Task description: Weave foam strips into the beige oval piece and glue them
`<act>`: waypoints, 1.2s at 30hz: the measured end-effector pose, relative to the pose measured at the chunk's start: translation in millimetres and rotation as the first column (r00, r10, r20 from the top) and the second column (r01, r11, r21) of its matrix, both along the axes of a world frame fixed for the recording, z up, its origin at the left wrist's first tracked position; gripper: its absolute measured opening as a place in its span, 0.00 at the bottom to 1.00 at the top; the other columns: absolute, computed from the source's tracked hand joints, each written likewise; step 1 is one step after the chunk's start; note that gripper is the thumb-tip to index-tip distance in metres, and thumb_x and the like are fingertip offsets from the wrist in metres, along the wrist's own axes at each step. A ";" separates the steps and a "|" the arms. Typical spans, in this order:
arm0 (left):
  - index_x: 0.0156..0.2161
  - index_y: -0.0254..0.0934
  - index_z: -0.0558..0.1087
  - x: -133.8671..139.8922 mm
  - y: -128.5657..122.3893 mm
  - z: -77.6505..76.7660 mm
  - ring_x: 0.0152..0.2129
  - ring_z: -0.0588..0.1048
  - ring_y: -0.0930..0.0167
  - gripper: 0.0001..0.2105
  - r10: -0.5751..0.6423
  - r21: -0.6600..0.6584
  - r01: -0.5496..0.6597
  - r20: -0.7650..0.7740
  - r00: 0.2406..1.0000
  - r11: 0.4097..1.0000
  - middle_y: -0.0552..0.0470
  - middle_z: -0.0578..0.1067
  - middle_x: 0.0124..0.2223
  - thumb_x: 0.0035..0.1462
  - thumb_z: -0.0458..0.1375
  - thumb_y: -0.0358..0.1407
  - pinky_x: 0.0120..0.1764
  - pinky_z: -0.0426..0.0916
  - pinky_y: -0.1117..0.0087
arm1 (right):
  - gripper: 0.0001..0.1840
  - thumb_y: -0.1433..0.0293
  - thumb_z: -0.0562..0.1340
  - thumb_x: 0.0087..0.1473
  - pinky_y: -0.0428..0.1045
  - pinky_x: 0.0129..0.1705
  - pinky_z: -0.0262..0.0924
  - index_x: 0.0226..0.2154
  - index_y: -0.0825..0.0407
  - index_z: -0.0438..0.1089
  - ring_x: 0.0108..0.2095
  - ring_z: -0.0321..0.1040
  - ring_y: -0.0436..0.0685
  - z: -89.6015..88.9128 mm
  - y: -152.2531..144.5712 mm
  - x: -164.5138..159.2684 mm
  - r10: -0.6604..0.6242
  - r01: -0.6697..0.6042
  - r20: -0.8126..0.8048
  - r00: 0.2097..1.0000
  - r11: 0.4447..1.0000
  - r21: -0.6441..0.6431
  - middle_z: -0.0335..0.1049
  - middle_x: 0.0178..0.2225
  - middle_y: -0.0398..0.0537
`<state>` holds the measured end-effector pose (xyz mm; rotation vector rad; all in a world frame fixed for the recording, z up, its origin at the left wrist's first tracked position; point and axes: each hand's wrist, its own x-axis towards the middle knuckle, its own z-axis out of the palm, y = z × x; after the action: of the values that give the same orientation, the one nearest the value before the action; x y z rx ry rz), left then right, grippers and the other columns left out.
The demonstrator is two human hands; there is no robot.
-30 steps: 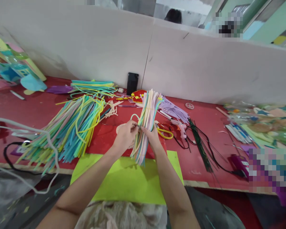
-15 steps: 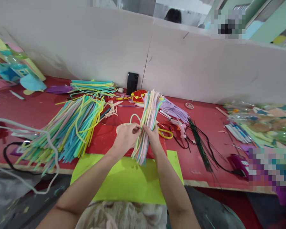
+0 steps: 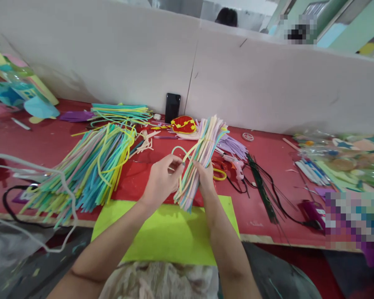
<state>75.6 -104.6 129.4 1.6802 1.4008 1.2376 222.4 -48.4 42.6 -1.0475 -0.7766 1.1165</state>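
Around the bundle (image 3: 207,147), right fingers (image 3: 201,169) curled

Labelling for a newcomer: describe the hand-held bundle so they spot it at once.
On the red table, find the lime-green sheet at the near edge. Just beyond it, the right hand grips a bundle of pastel strips. Unlike the heap to the left and purple bunch behind, it alone is in hand.

"How many hands?"
"2: a left hand (image 3: 162,176) and a right hand (image 3: 206,176), at centre."
"And light-coloured stem bundles?"
"4: the held bundle (image 3: 209,143) at centre, a big bundle (image 3: 89,166) left, a turquoise-yellow bundle (image 3: 121,112) upper left, a lilac bundle (image 3: 235,146) right of centre."
"Anything else?"
"1 phone (image 3: 172,108), upper centre; 1 glue gun (image 3: 237,167) and 1 reel (image 3: 247,137), right of centre."
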 end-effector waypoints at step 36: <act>0.35 0.37 0.73 -80.8 57.4 -122.5 0.29 0.72 0.72 0.05 0.057 -0.124 -0.108 -0.355 0.933 0.986 0.52 0.74 0.34 0.53 0.57 0.32 0.36 0.66 0.71 | 0.12 0.61 0.59 0.50 0.45 0.23 0.65 0.35 0.51 0.67 0.22 0.64 0.47 18.6 5.4 53.5 -0.084 0.115 -0.363 0.928 0.991 0.066 0.65 0.25 0.37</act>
<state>-5.1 -47.2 6.8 1.8194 1.7429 0.8824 276.0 -43.0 61.2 -0.7700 -0.4686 1.1352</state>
